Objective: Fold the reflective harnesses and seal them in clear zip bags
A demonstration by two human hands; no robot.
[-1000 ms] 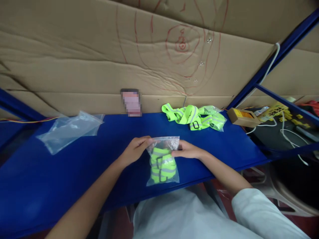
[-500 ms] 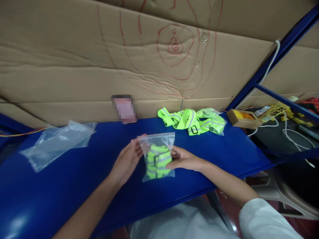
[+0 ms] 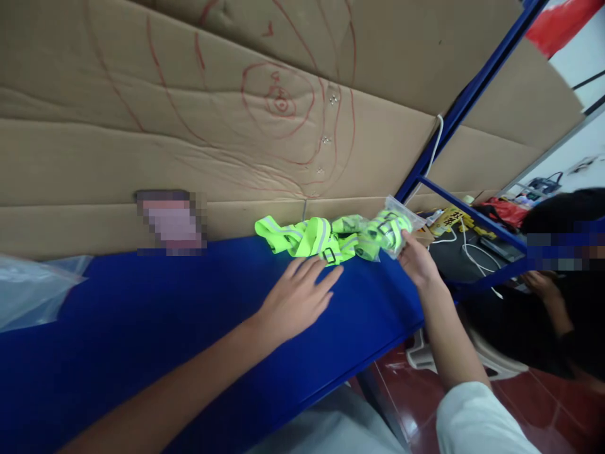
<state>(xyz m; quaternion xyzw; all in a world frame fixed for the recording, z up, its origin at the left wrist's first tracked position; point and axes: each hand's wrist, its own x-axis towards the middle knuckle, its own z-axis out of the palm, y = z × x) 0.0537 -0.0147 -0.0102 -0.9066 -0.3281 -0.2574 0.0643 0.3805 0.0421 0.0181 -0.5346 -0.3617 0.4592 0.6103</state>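
Observation:
My right hand (image 3: 418,257) grips the lower right edge of a clear zip bag (image 3: 390,228) that holds a folded neon-green reflective strap. The bag is raised at the right end of the table, in front of another bagged green strap (image 3: 368,251) that it partly covers. Fingers spread, my left hand (image 3: 302,296) reaches over the blue table with nothing in it. Just beyond its fingertips lies a loose neon-green strap (image 3: 278,238) with grey stripes and a black buckle (image 3: 328,255).
Empty clear bags (image 3: 35,287) lie at the left. A blurred-out phone-like object (image 3: 172,221) leans on the cardboard wall (image 3: 208,157). A blue metal post (image 3: 466,107) rises at the right. Beyond it, another person's hand (image 3: 541,284) shows near a cluttered dark table.
My right hand has carried the filled bag right and up toward the other bagged strap. My left hand has let go of it and moved right. The view has swung right.

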